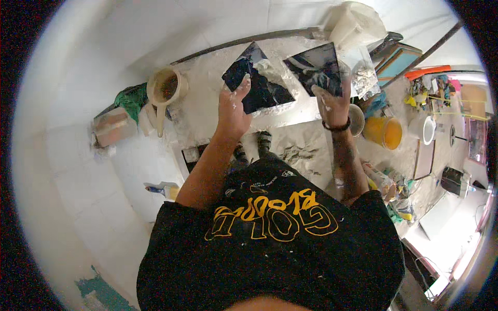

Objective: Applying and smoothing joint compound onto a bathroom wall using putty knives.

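Note:
My left hand is closed on the near left edge of a black square plate, its thumb lying on the face. Lumpy white paste clings to the middle and right part of that plate. A second black square plate is in my right hand, gripped at its lower right corner and tilted; pale smears mark its glossy face. The two plates are held apart, above a long board coated in whitish residue. White dust covers my fingers, and a dark bracelet circles my right wrist.
A whitish bucket stands beyond the plates. At left are a beige long-handled dipper, a green bag and a paintbrush. To the right stand a yellow bucket and a white bucket. A dark pole slants across the upper right.

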`<state>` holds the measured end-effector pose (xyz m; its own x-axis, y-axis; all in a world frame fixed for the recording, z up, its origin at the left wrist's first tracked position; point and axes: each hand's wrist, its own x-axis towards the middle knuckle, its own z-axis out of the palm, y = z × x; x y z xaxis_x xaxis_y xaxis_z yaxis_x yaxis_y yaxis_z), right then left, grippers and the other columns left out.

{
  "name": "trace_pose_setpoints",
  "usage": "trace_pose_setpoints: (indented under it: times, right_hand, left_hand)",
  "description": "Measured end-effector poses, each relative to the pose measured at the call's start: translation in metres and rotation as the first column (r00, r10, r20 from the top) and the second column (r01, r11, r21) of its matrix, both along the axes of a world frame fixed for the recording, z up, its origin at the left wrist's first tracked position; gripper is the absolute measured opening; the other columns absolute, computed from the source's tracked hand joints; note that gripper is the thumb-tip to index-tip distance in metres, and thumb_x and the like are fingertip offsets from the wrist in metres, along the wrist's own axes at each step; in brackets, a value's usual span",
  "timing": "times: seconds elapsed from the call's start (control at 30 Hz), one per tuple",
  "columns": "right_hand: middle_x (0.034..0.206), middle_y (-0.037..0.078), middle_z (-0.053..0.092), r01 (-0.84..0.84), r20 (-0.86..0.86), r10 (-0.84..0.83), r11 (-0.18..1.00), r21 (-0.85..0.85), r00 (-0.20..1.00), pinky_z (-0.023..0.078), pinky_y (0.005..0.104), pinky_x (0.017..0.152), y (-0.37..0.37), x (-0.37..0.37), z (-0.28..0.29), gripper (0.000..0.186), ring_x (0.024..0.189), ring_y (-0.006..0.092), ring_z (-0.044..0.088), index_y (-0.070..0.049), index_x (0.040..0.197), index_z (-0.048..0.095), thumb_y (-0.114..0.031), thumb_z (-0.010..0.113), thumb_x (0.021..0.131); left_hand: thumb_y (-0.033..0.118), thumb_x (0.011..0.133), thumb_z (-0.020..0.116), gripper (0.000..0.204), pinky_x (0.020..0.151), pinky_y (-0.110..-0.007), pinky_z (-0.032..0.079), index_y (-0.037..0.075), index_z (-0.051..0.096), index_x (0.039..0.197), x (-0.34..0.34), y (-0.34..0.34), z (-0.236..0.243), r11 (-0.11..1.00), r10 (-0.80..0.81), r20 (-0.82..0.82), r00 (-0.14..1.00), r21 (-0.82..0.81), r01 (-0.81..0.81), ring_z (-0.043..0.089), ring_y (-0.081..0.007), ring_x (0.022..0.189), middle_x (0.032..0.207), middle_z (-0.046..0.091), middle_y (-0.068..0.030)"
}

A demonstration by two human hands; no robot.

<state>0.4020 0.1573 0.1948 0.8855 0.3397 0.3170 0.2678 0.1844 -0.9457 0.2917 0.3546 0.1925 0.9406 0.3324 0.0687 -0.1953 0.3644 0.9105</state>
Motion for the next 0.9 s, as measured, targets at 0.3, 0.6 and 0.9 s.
trace_pose_setpoints:
  times: [0.3, 0.6, 0.9]
  right_hand:
    - [0.104, 0.019, 0.050, 0.029, 0.443, 0.121, 0.948, -0.315, 0.888, 0.041, 0.0377, 0.088, 0.014, -0.019, -0.055, 0.049, 0.104, 0.0338, 0.048, 0.000, 0.113, 0.048, 0.019, 0.037, 0.069]
    - [0.092, 0.008, 0.048, 0.044, 0.311, 0.498, 0.476, -0.878, 0.810, 0.047, 0.0383, 0.075, -0.042, 0.016, -0.079, 0.049, 0.089, 0.0309, 0.052, -0.021, 0.109, 0.053, 0.005, 0.053, 0.067]
    - [0.107, 0.008, 0.053, 0.146, 0.244, 0.491, 0.230, -0.962, 0.836, 0.045, 0.0396, 0.083, 0.008, -0.074, -0.155, 0.054, 0.100, 0.0319, 0.050, -0.017, 0.112, 0.054, 0.008, 0.049, 0.065]
  left_hand:
    - [0.000, 0.054, 0.071, 0.067, 0.095, -0.041, 0.036, 0.003, 0.053, 0.119, 0.015, 0.022, -0.031, 0.809, 0.127, -0.310, 0.942, 0.582, 0.082, 0.047, -0.0404, 0.108, 0.115, 0.051, -0.0226]
    - [0.009, 0.071, 0.067, 0.041, 0.091, -0.036, 0.040, -0.001, 0.057, 0.110, 0.011, 0.047, -0.084, 0.977, 0.194, -0.171, 0.966, 0.122, -0.175, 0.053, -0.0362, 0.101, 0.108, 0.057, -0.0207]
    - [0.003, 0.075, 0.056, 0.039, 0.089, -0.037, 0.042, -0.007, 0.050, 0.113, -0.153, 0.049, -0.153, 0.995, 0.092, -0.351, 0.932, -0.003, -0.100, 0.054, -0.0269, 0.101, 0.112, 0.054, -0.0172]
